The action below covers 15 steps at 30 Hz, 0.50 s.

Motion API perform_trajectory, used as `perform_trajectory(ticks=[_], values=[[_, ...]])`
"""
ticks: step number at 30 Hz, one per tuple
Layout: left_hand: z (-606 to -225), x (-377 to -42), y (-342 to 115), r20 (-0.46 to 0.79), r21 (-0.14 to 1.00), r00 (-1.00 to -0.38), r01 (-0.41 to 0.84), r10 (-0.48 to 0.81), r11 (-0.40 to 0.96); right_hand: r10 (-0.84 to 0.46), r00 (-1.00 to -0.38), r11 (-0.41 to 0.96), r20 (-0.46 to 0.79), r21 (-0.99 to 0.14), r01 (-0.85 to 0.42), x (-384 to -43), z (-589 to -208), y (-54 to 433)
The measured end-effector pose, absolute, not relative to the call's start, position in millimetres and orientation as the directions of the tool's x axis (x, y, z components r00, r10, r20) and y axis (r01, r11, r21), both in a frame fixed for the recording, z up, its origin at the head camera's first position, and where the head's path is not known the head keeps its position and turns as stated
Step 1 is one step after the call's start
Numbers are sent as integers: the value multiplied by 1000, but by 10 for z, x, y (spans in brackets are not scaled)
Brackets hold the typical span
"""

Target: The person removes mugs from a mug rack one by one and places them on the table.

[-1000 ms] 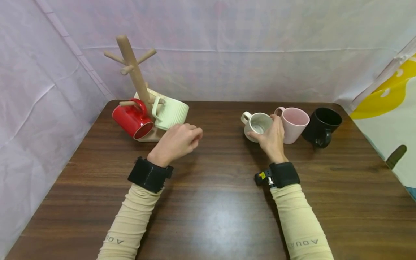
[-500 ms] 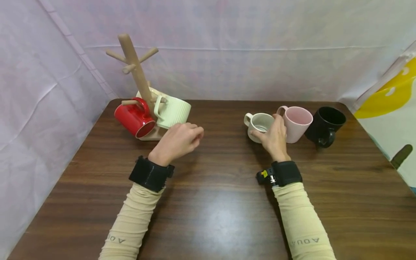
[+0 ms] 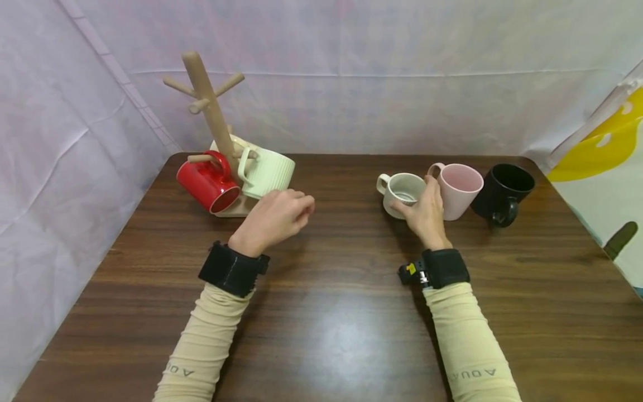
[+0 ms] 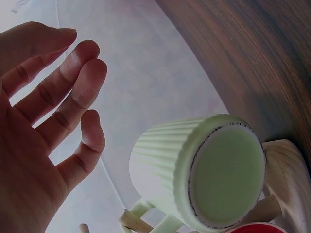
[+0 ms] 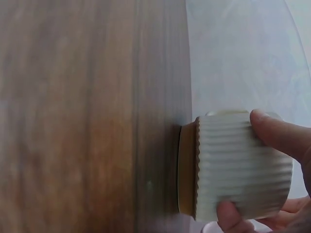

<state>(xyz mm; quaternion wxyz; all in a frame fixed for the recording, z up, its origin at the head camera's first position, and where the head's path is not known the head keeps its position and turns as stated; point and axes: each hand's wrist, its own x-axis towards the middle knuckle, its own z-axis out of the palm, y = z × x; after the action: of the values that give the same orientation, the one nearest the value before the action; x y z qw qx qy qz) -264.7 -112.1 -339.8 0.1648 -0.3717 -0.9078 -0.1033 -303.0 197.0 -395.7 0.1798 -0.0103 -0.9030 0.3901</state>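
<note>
My right hand [image 3: 424,215] grips a small off-white ribbed mug [image 3: 402,195], thumb on the near side and fingers round the far right side. Its handle points left. In the right wrist view the ribbed wall and tan base of the mug [image 5: 238,165] show, the base at or just above the tabletop; I cannot tell which. My left hand [image 3: 273,220] hovers, fingers loosely bent and holding nothing, in front of a pale green ribbed mug [image 3: 271,173]. That mug hangs by its handle from a peg of the wooden mug tree [image 3: 208,106]. In the left wrist view the palm [image 4: 24,160] holds nothing.
A red mug [image 3: 206,187] hangs tilted on the tree's left, and a cream mug [image 3: 238,139] is mostly hidden behind. Bare pegs stick out higher up. Close to my right hand stand a pink mug [image 3: 457,198] and a black mug [image 3: 502,190]. A pale curtain [image 3: 351,111] backs the table.
The whole view shifts slightly, so things sit a little further right than a second ago. Both hands hold nearly still, the right one keeping its grip on the off-white mug.
</note>
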Motion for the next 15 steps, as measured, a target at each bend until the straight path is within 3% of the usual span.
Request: perform_trajectory(ticks=[15], values=[[-3398, -2655, -1122, 367, 64, -672, 708, 643, 703, 54, -967, 737, 250, -663, -130, -2934, -3712, 2079]])
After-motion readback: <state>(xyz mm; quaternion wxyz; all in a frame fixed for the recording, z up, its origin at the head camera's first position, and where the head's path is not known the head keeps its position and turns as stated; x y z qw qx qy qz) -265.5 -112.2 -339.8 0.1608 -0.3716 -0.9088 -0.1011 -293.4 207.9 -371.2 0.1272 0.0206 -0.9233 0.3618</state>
